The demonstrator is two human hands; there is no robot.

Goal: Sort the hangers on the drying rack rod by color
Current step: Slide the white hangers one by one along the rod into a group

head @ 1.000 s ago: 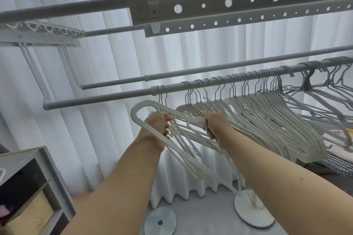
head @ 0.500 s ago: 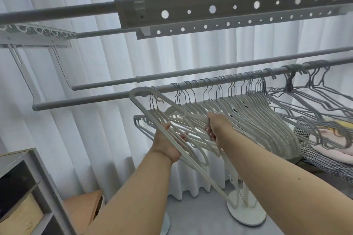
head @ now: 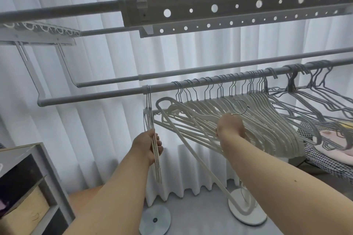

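Hangers, cream ribbed plastic (head: 248, 120), crowd the grey metal rod (head: 95, 96). Right hand (head: 230, 127) clenches one, unhooked, hook towards 1 o'clock (rod nearest). Left hand (head: 148, 145) clasps hanging pair (head: 150, 120), long axis vertical.

I see the rod (head: 95, 96) crossing left to right, its left end bare. Two hangers (head: 150, 120) hang alone near its middle; the packed bunch (head: 248, 120) hangs right of them, more hangers (head: 315, 101) toward the right end.
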